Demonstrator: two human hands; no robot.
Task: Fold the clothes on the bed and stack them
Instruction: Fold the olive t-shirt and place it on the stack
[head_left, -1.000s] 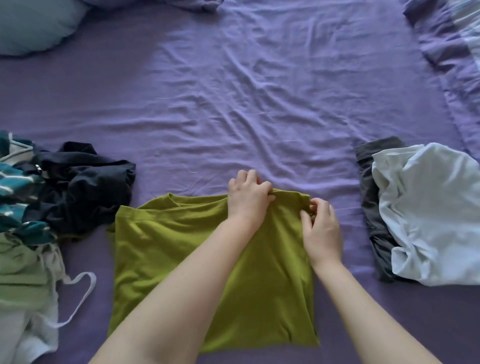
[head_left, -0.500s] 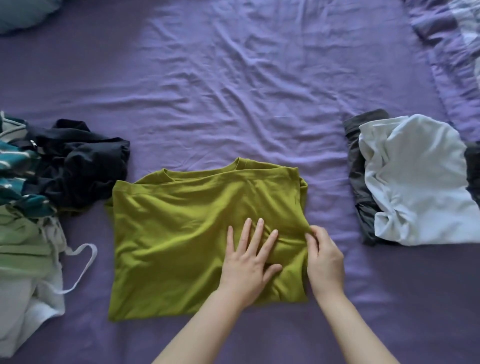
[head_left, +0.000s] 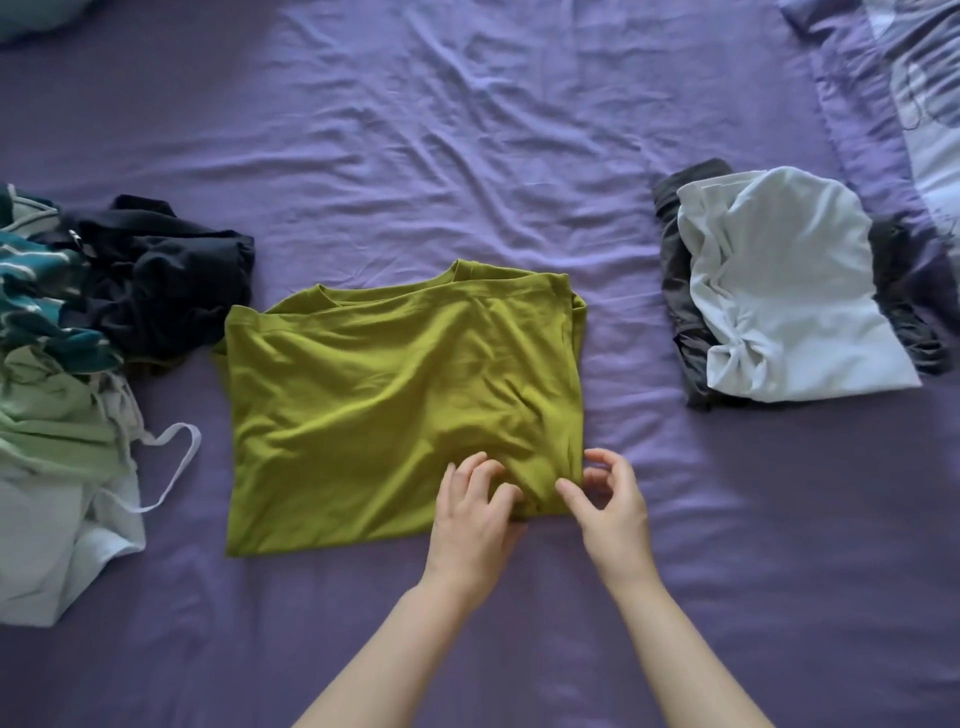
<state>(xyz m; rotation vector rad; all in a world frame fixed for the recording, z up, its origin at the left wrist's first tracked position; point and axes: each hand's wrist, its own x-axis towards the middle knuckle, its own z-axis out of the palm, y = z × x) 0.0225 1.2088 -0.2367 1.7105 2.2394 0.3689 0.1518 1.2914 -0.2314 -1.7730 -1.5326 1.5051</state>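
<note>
An olive-green shirt (head_left: 374, 405) lies folded into a rough square on the purple bed sheet (head_left: 467, 130), neckline at the far edge. My left hand (head_left: 472, 514) rests on its near right corner, fingers curled and pinching the fabric. Just to the right, my right hand (head_left: 613, 509) hovers at the same corner with its fingers spread and the thumb touching the shirt's edge. A folded white garment (head_left: 779, 291) sits on a folded dark grey one (head_left: 675, 301) to the right.
A loose pile lies at the left: a dark navy garment (head_left: 166, 291), a teal striped one (head_left: 41, 296), a pale green one (head_left: 52, 415) and a white one with a strap (head_left: 52, 545). A patterned duvet (head_left: 883, 104) fills the far right corner.
Both hands came back from the shirt's far edge to its near right corner. The left hand went from flat on the fabric to curled; the right hand's fingers opened.
</note>
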